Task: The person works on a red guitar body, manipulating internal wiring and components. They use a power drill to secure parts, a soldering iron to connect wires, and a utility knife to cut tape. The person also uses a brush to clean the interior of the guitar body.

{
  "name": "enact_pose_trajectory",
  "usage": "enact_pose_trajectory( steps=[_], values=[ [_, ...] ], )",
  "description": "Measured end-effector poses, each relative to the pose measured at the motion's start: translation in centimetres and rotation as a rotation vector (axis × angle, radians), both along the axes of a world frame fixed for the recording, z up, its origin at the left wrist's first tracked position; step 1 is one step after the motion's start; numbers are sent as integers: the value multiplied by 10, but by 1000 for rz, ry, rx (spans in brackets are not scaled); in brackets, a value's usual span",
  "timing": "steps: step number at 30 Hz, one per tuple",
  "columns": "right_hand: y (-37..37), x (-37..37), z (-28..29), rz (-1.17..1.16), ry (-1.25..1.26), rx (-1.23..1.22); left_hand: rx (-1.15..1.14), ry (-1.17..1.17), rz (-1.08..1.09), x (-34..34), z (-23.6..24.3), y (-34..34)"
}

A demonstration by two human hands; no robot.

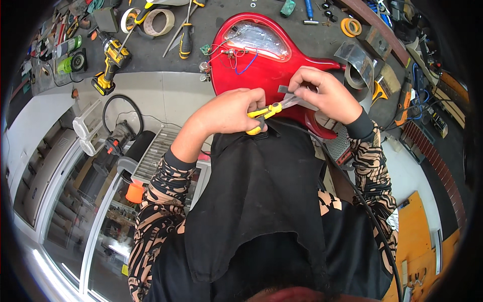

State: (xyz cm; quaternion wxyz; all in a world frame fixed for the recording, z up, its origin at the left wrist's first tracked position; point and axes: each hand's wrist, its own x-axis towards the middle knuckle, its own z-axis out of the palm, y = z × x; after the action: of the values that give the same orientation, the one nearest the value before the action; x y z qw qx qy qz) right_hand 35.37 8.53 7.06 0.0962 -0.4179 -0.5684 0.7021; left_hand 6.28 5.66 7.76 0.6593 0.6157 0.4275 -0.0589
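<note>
My left hand (229,108) is closed round the yellow-and-black handles of a pair of scissors (271,108), whose blades point right. Between the fingertips of my right hand (322,93) is a thin grey strip (283,89), pinched right beside the blades. Whether the blades touch the strip I cannot tell. Beyond both hands a glossy red guitar body (266,70) lies back up on the bench. Its large hollow (256,39) is lined with silver foil, and loose red and blue wires (241,59) with small electronic parts hang over its left side.
On the dark bench (201,30) lie a yellow cordless drill (111,58), tape rolls (159,22) and a screwdriver (185,40) at left. A yellow tape roll (350,27), a brush (381,90) and an orange-black cutter (403,103) are at right. A black cable (352,183) runs past my right arm.
</note>
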Motion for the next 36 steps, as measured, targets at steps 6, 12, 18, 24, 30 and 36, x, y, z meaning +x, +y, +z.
enact_pose_trajectory(
  steps=[6, 12, 18, 24, 30, 36],
  values=[
    [-21, 20, -5, -99, 47, 13, -172, -33, 323, 1, 22, -52],
    [-50, 11, 7, -257, 114, -179, -241, -244, 974, 15, 27, -147],
    [-68, -6, 28, -307, 169, -133, -127, -245, 1033, -2, 49, -170],
    [-87, -39, 65, -377, 191, -72, -112, -341, 1009, -25, 64, -176],
    [-107, -66, 98, -392, 198, 34, -127, -318, 660, -80, 89, -160],
    [-127, -74, 144, -376, 183, 133, -30, -222, 292, -96, 130, -116]
  ],
)
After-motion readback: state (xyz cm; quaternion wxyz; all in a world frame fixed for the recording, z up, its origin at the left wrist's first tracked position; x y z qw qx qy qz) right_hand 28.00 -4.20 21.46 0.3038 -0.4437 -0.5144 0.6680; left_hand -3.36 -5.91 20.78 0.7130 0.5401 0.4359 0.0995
